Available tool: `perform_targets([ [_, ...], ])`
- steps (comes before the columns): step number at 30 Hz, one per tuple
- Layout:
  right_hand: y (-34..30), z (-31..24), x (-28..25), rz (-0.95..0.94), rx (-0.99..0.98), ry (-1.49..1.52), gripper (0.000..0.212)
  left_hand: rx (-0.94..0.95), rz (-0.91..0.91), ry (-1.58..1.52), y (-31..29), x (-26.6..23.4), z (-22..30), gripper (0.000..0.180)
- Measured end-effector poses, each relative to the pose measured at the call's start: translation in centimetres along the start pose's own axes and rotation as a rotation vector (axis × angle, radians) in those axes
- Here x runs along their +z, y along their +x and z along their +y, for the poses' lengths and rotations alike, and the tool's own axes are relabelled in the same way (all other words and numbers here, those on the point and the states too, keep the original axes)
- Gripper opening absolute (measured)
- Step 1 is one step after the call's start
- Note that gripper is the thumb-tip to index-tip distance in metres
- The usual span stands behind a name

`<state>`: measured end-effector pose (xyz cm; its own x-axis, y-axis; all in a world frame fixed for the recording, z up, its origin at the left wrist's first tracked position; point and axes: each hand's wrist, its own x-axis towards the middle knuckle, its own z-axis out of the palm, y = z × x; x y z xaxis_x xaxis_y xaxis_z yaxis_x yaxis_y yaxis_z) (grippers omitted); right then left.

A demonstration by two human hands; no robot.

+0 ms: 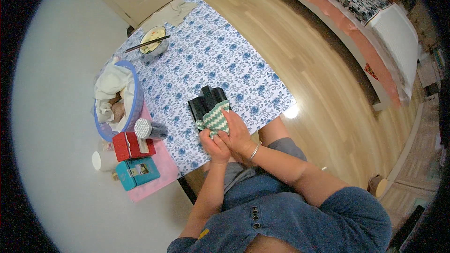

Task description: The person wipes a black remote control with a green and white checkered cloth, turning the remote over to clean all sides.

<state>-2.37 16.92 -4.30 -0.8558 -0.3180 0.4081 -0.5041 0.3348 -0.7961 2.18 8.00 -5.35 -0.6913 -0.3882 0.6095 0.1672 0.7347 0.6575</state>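
Both my hands are together at the near edge of the table, at a green and white zigzag cloth [216, 120]. My right hand [238, 132] is closed on the cloth's right side, with a silver bracelet at the wrist. Just left of it, touching it, my left hand [215, 147] has its fingers curled at the cloth's lower end. The cloth lies over the near part of a black ridged object [198, 106] with raised sections. Its near end is hidden by the cloth and hands, and I cannot tell its kind.
A blue-flowered tablecloth [206, 56] covers the table. At left stand a blue basket [137, 94] lined with white cloth, a dark jar [158, 131], a red box [126, 146] and a teal box [137, 173]. Farther back, chopsticks [148, 43] rest across a bowl [154, 52] of food.
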Motion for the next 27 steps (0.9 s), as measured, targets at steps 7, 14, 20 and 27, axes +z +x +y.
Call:
perform_targets([
  [7, -0.3, 0.3, 0.0, -0.046, 0.068, 0.013, 0.066, -0.072, -0.020, -0.006, -0.5, 0.1, -0.1, 0.028],
  [14, -0.4, 0.4, 0.3, 0.020, 0.011, -0.032, 0.065, -0.021, 0.026, 0.012, -0.4, 0.2, -0.2, 0.027],
  [20, -0.4, 0.7, 0.5, 0.024, -0.008, -0.033, 0.066, -0.034, -0.007, 0.011, -0.3, 0.0, -0.1, 0.025],
  [27, -0.4, 0.8, 0.3, 0.019, -0.035, -0.037, 0.065, 0.037, 0.016, 0.005, 0.0, 0.2, 0.1, 0.025],
])
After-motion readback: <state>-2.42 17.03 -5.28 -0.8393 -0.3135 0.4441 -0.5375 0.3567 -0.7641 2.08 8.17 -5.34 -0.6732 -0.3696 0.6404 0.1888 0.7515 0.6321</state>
